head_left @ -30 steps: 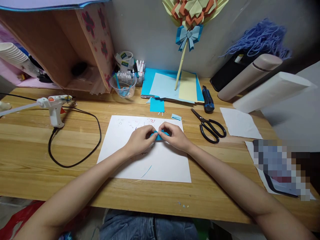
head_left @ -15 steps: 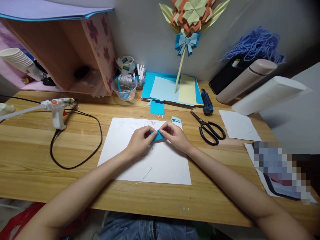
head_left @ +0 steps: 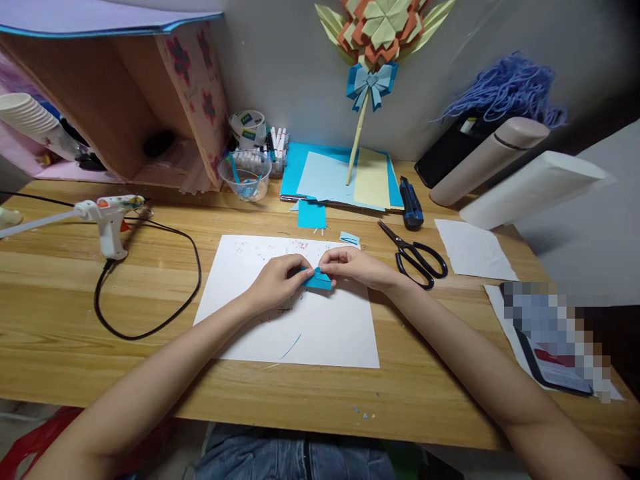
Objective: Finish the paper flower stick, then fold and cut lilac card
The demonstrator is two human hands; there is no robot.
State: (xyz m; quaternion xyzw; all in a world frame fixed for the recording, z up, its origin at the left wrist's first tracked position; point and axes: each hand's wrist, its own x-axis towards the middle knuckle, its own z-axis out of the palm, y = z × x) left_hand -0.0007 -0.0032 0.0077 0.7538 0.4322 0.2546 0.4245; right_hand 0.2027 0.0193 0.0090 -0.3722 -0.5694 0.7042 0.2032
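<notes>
A small folded piece of blue paper [head_left: 318, 281] is held between my two hands, over a white sheet [head_left: 250, 340] marked with specks and a blue line. My left hand [head_left: 283, 277] pinches its left side with thumb and index finger. With thumb and fingertips, my right hand [head_left: 354, 267] grips the upper right part. Its fold details are partly covered by the fingers. Beyond the hands lie a blue paper square [head_left: 311, 215] and a small light-blue scrap [head_left: 349, 237].
Black-handled scissors [head_left: 416, 255] and a utility knife [head_left: 411, 207] lie to the right. On the left is a glue gun [head_left: 111, 223] with its looping cord. Stacked coloured paper [head_left: 325, 177], a plastic cup [head_left: 245, 179] and a paper flower [head_left: 385, 30] stand behind. A phone [head_left: 550, 360] is at far right.
The blue paper has tilted, showing more of its lower face. My right hand has shifted its grip, its fingers now reaching more from the side. The view has moved slightly.
</notes>
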